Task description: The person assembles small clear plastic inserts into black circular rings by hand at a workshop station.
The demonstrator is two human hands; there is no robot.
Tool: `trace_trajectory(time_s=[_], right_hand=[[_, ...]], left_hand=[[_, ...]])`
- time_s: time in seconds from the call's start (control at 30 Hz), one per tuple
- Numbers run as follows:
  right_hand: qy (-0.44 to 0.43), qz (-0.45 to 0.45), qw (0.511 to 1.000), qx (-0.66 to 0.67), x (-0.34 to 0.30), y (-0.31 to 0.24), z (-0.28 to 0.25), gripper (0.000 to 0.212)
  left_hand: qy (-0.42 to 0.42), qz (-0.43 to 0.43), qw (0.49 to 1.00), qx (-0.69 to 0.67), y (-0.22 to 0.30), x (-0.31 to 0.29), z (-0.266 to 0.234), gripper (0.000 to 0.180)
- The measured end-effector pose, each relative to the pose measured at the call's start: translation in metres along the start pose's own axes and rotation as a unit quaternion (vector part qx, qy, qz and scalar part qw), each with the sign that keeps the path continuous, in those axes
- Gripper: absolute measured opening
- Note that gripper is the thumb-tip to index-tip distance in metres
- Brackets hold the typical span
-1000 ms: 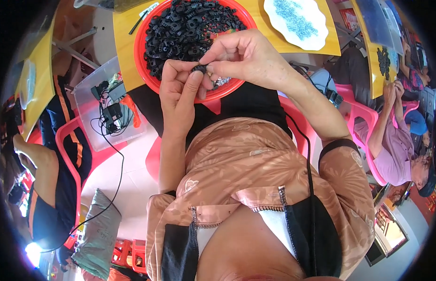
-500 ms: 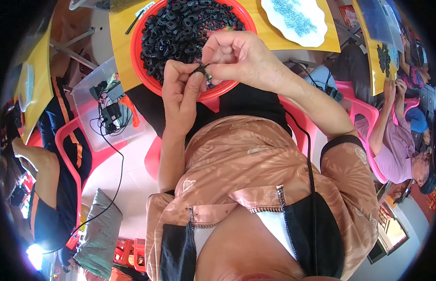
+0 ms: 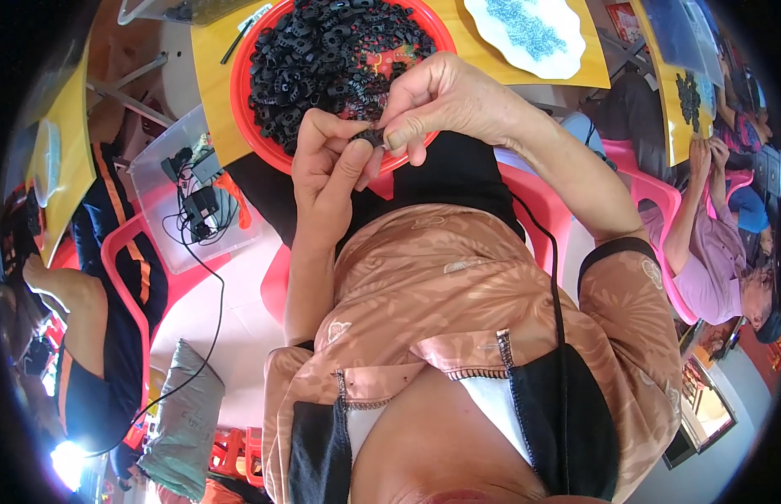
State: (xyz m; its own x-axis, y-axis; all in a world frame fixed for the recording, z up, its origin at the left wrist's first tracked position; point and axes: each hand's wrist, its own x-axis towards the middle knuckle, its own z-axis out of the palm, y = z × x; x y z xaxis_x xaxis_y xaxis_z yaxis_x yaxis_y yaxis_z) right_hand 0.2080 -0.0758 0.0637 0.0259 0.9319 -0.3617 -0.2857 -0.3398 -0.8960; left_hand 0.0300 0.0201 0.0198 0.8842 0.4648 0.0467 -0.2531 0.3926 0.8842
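Note:
A red basin [image 3: 240,99] stands at the table's near edge, heaped with small black plastic parts [image 3: 311,63]. Over its near rim, my left hand [image 3: 325,172] pinches one such black plastic part [image 3: 369,136] between thumb and forefinger. Close against that part, my right hand [image 3: 453,105] has thumb and forefinger pressed together. A tiny pale tip shows at the right fingertips, too small to name. Beyond my right hand lies a white scalloped plate [image 3: 575,60] with many small light-blue pieces [image 3: 525,29] on it.
The yellow table [image 3: 212,126] holds a thin black stick [image 3: 236,44] left of the basin. A clear plastic box [image 3: 147,181] with black adapters and cables stands at lower left. Seated people flank me; a co-worker's hands [image 3: 708,155] work at the right-hand table. A black cable [image 3: 557,336] hangs down my front.
My right hand has shifted slightly right and turned, its fingertips now lower beside the black part. My left hand stays nearly in place, still pinching it.

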Motion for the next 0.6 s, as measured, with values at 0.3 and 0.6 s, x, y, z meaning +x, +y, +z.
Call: trace_trajectory(time_s=[0.3, 0.6], right_hand=[[0.037, -0.004, 0.998, 0.043, 0.005, 0.017, 0.012, 0.012], [0.032, -0.008, 0.999, 0.008, -0.001, -0.002, 0.015, 0.015]], left_hand=[[0.042, 0.01, 0.993, 0.108, 0.001, -0.001, -0.006, 0.009], [0.012, -0.067, 0.998, -0.008, 0.008, 0.001, -0.006, 0.012]])
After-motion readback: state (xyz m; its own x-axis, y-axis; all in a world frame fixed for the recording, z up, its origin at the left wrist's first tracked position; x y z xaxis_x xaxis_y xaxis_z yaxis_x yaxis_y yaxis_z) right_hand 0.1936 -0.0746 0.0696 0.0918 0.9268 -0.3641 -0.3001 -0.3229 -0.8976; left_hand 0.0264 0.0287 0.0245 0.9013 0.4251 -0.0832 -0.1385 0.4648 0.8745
